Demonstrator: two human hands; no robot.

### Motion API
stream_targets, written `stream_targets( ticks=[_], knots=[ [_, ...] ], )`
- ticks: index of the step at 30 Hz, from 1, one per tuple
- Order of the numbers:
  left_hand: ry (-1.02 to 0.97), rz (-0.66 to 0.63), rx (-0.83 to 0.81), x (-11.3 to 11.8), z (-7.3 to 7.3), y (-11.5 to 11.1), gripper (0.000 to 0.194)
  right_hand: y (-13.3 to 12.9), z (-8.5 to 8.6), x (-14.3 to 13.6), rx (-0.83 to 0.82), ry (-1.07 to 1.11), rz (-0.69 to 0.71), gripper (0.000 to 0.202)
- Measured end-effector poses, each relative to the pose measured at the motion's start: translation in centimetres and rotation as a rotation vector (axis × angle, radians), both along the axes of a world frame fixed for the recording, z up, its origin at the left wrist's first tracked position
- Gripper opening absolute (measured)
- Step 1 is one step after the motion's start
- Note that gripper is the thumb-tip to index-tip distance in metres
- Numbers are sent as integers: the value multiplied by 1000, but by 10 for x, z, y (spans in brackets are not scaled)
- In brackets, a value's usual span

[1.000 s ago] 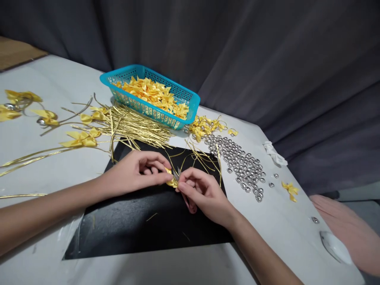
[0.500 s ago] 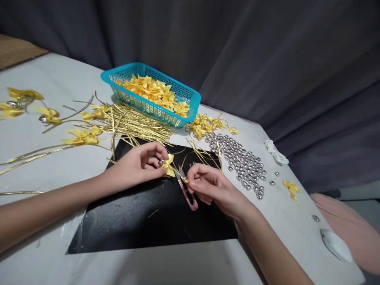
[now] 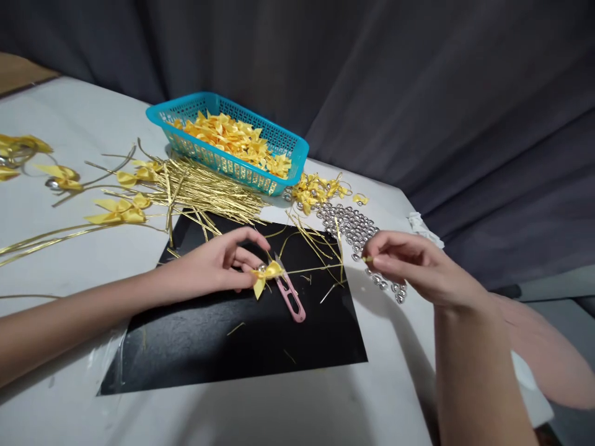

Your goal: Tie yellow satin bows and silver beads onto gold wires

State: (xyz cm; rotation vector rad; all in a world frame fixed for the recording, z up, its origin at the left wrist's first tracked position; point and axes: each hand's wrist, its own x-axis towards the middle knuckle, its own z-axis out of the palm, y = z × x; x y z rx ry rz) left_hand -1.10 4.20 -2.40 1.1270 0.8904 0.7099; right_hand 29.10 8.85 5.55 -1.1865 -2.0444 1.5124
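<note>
My left hand is closed on a yellow ribbon bow that has a silver bead at its top. A thin gold cord runs from the bow to my right hand. There, thumb and forefinger pinch the cord's far end, over the silver beads. Pink thread snips lie between my hands on a black board, their blade tips close to the bow.
A blue basket of yellow bows stands at the back. Before it lies a heap of gold cords; at its right are corded bows and many silver beads. More bows lie at left. A dark curtain hangs behind.
My right hand has moved away to the right with the cord's end, and the cord is now stretched out. The left hand still holds the bow, which has turned slightly.
</note>
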Motion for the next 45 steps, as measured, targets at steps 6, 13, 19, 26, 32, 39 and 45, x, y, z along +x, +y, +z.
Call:
stream_targets(
  ticks=[6, 13, 19, 26, 32, 39, 45],
  knots=[
    [46, -203, -85, 4, 6, -6, 17, -1, -11, -13, 153, 68, -106, 16],
    [68, -72, -39, 4, 11, -8, 15, 2, -11, -21, 102, -72, -69, 25],
    [85, -1, 0, 6, 9, -8, 13, 9, -21, -15, 70, -224, -50, 31],
    [85, 53, 16, 6, 16, -13, 16, 8, -13, -9, 111, -125, -139, 25],
    [90, 59, 30, 9, 10, -11, 19, -8, 16, 9, 322, 114, -409, 10],
    [104, 79, -10, 10, 7, -11, 27, -33, 18, -34, 433, 59, -346, 8],
    [112, 52, 16, 9, 7, -9, 21, -44, -8, -86, 22, -64, 31, 13]
  ],
)
